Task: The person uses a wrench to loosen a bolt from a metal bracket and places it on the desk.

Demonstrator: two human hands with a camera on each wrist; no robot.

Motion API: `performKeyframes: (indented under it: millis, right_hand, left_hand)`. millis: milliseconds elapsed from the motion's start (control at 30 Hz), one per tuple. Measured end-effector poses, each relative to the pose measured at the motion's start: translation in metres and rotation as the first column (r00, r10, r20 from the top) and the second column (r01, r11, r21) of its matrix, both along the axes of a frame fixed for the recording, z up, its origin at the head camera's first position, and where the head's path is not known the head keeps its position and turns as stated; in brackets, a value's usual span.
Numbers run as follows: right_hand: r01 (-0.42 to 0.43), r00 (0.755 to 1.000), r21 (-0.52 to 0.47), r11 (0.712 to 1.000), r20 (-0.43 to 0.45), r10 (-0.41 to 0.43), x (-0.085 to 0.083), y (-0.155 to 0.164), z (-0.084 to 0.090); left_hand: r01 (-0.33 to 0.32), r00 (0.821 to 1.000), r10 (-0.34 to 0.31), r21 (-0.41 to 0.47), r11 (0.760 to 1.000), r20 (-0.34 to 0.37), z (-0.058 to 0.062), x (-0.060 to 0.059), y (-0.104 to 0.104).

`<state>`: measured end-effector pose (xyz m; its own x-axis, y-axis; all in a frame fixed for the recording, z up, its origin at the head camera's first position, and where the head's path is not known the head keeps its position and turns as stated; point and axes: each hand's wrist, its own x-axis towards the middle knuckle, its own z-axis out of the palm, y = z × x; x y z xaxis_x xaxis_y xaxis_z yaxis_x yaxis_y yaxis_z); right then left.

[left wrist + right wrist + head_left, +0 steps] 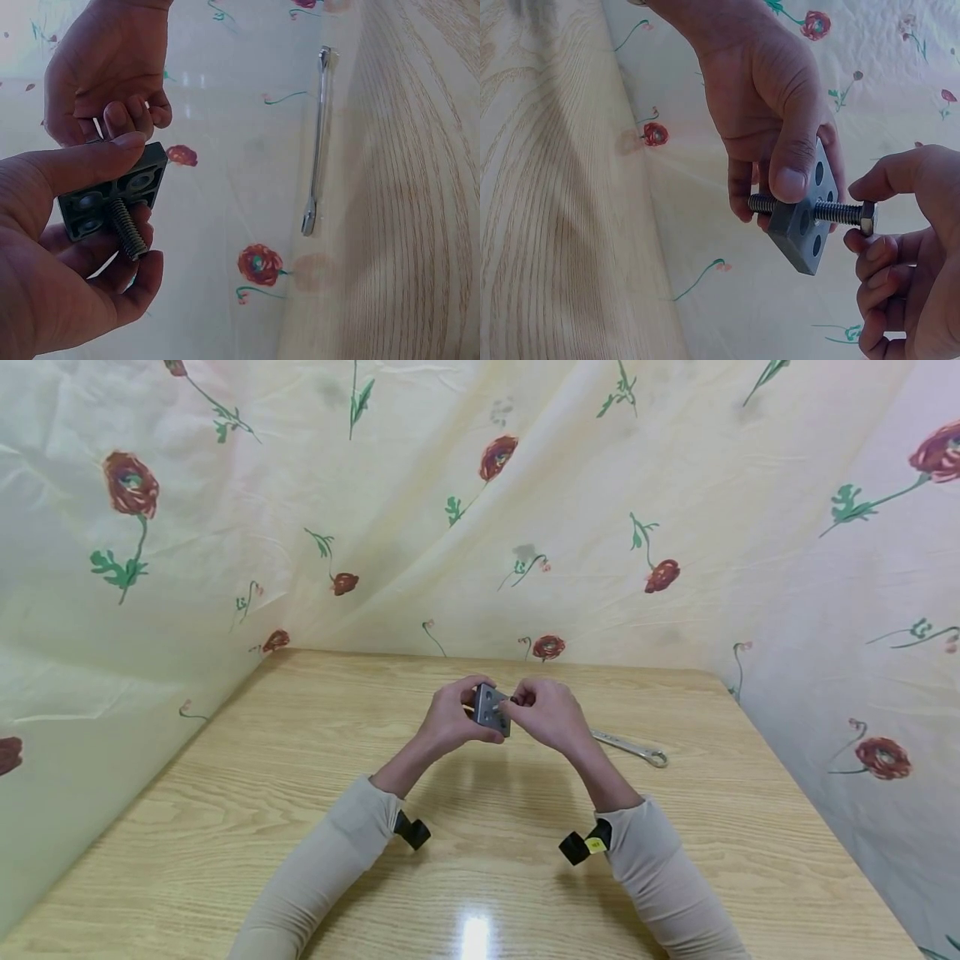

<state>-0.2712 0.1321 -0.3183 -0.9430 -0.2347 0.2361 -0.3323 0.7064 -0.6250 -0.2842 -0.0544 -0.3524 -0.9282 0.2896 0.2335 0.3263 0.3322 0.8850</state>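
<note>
Above bare table (300, 827) — gripped plate (491, 708), bolt (832, 212)

No text, label, brand, number or sign can be read in any view. The grey metal plate (804, 225) gripped by the left hand (450, 722) is bare, showing only plain holes, and the threaded bolt (832, 212) whose hexagonal head lies at the right hand (551, 717) carries no legible stamp. The wrench (628, 747) lying on the table (300, 760) just beyond the right hand is too small to show any marking. A small yellow tag (596, 845) at the right wrist is blurred, nothing legible on it.
</note>
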Motion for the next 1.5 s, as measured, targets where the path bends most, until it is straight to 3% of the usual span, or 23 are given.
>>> performKeyframes:
  millis: [833,1267,1400,1500]
  right_hand:
    - [-0.086,0.991,0.003,0.996,-0.103,0.086,-0.0010,0.0037,0.0021]
    - [-0.183,0.955,0.025,0.983,-0.232,0.184,-0.0002,0.0045,-0.0007]
    - [-0.208,0.956,0.017,0.978,-0.207,0.207,-0.0007,0.0058,-0.0002]
    - [-0.185,0.972,-0.019,0.983,-0.153,0.180,-0.0011,0.0057,0.0015]
  left_hand:
    - [-0.006,1.000,0.006,-0.003,1.000,-0.010,0.0011,0.0019,0.0011]
    - [-0.003,1.000,0.003,0.006,1.000,-0.010,0.0000,0.0001,0.0012]
    - [-0.002,1.000,0.002,0.005,1.000,-0.017,-0.0001,0.0002,0.0010]
    - [-0.010,1.000,0.010,0.004,1.000,-0.021,-0.0006,0.0002,0.0009]
